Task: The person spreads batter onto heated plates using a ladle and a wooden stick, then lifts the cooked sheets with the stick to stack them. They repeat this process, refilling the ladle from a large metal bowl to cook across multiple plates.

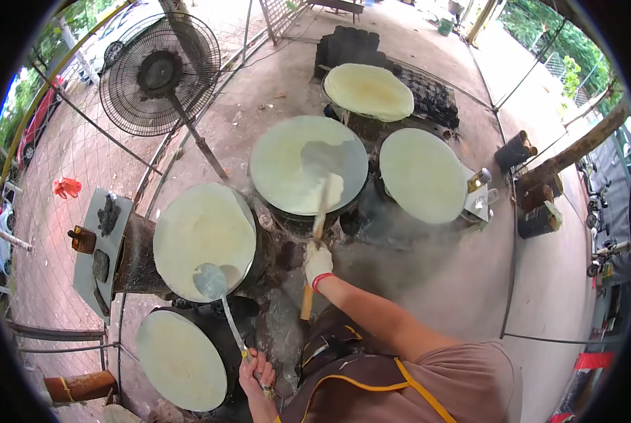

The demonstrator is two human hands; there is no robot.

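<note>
Two tools were in use at once, and their long axes ran almost parallel, both pointing up and away from the body toward the ring of round griddles; the right hand point(317, 263), in a white glove with a red cuff, was clenched around the long wooden-handled flat spreader point(320, 211), whose handle rose nearly straight ahead from below the glove to the pale blade resting on the round dark griddle thinly coated with pale batter point(287, 151) directly in front; that griddle showed a bare grey patch beside the blade, so the coat was uneven there; the bare left hand point(257, 374) sat low and close to the brown apron with yellow straps point(357, 384), fingers closed on the end of the long thin-handled metal ladle point(220, 299), whose shaft slanted up and to the left, its bowl lying over the near edge of the cream-coloured round sheet on the left griddle point(202, 229); the right hand was thus clearly the nearer one to the centre griddle, the left hand to the left one; a further pale sheet lay low on the left point(178, 359), two more lay farther off at the right point(421, 176) and at the back point(368, 92); a black pedestal fan point(159, 74) stood well apart on the concrete floor.
</note>
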